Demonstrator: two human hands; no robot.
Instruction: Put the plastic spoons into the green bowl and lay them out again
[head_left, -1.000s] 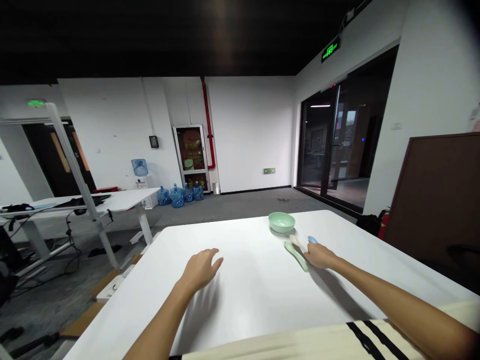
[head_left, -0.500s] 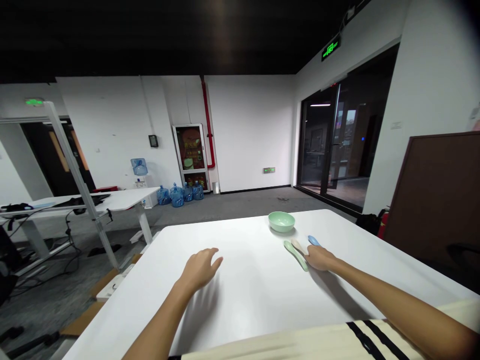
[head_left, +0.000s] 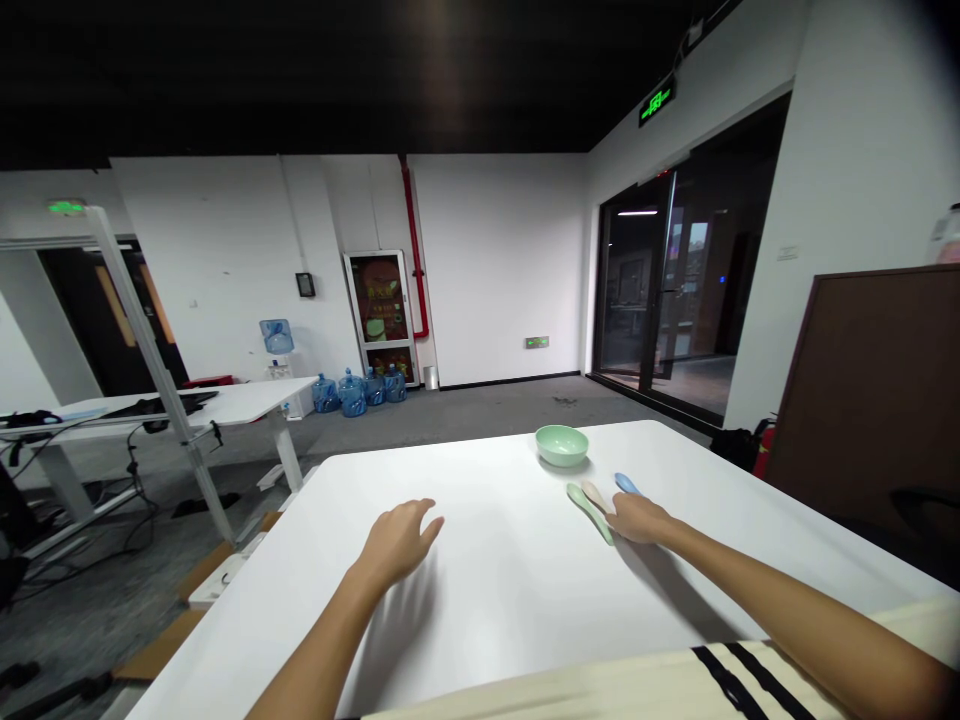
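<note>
From where I stand, the right grip (head_left: 639,518) is pinched closed on the handle of the beige spoon (head_left: 592,493), out on the far right part of the white surface (head_left: 487,600). The green spoon (head_left: 587,507) lies close along its left; the blue spoon (head_left: 625,484) is just to the right, partly hidden by the hand. Both crowd the fingers. The bowl (head_left: 562,447) sits upright beyond. The left grip (head_left: 397,538) hangs half-spread, holding nothing. Water bottles (head_left: 352,396) stand by the wall, and a pole (head_left: 150,345) crosses in front of another desk (head_left: 277,393).
</note>
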